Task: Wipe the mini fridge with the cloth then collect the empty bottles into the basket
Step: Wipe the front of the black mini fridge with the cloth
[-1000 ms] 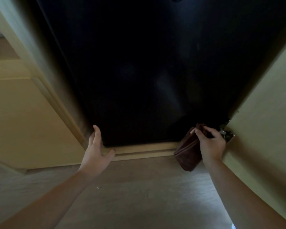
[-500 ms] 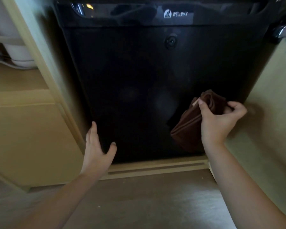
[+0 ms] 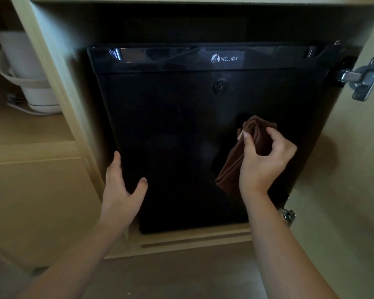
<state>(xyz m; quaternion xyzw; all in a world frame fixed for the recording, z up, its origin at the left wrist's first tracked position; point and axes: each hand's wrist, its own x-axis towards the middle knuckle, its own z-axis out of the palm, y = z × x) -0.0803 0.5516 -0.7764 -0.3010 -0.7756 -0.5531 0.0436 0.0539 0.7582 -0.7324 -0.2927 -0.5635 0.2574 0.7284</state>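
Note:
A black mini fridge (image 3: pixel 181 130) with a white brand mark near its top stands shut inside a pale wooden cabinet. My right hand (image 3: pixel 265 162) grips a folded brown cloth (image 3: pixel 235 167) against the right half of the fridge door. Near the door's lower left edge, my left hand (image 3: pixel 122 190) is spread with straight fingers, thumb out to the right. No bottles or basket are in view.
The cabinet door (image 3: pixel 350 169) stands open on the right, with a metal hinge (image 3: pixel 363 78) near its top and another (image 3: pixel 287 215) low down. A white kettle (image 3: pixel 28 76) sits on a shelf to the left. Wood-look floor (image 3: pixel 181 277) lies below.
The view has tilted up, revealing the fridge top and brand mark. My right hand has carried the cloth up from the door's bottom right corner to mid height. The left hand stays at the lower left.

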